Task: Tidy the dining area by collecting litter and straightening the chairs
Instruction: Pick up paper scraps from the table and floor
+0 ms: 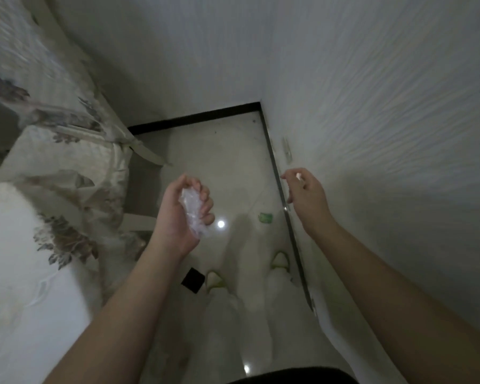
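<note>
Left hand [182, 209] curls its fingers round a crumpled clear plastic wrapper [190, 207], held above the pale floor [233, 162]. Right hand [305, 195] hangs near the wall [372, 106], pinching a small white scrap [299, 176] at its fingertips. Between and below both hands, a green scrap [265, 217] lies on the floor beside the dark skirting; a cloth-covered chair [67, 173] stands left.

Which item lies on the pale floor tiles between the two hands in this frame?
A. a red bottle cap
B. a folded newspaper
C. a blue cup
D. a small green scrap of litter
D: a small green scrap of litter lies on the glossy floor near the dark skirting, between the left hand, which grips crumpled clear plastic, and the right hand.
</note>
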The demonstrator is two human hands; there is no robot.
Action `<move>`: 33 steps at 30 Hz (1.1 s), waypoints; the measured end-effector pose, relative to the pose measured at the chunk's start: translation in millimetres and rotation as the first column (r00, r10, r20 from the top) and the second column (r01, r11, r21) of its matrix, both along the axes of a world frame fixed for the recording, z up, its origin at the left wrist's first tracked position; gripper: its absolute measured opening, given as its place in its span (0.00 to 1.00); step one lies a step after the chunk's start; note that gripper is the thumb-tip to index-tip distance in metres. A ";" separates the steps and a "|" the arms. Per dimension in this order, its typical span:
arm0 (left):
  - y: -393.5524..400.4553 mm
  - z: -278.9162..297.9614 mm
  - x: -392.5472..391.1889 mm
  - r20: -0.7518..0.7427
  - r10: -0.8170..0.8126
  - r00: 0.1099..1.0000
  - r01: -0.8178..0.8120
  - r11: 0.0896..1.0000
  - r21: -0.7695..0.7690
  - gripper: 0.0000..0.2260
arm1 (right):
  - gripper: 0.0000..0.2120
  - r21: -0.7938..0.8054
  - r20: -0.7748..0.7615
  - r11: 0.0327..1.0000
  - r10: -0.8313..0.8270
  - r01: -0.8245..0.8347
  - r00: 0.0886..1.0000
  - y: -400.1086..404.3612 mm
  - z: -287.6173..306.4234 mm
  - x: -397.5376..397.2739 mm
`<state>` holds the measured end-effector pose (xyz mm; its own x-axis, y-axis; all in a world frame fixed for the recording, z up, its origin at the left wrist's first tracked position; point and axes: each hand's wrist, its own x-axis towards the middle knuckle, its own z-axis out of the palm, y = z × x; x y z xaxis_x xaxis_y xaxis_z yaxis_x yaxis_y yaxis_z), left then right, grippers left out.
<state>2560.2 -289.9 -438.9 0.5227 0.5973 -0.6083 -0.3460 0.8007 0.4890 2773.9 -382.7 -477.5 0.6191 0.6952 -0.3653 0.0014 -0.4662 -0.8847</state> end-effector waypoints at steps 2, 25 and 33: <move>4.2 -27.5 13.9 -0.012 0.002 1.000 -0.002 1.000 -0.008 0.10 | 0.09 -0.029 0.054 0.999 0.024 -0.023 0.998 11.2 -35.6 8.7; 6.2 -447.2 60.4 -0.517 -0.144 0.844 0.316 0.912 0.261 0.13 | 0.20 -0.509 0.420 0.747 0.649 -0.427 0.635 -16.8 -517.0 25.9; 2.5 -548.0 44.6 -0.600 -0.123 0.791 0.334 0.907 0.255 0.14 | 0.22 -0.632 0.383 0.624 0.767 -0.459 0.515 -18.6 -649.5 20.8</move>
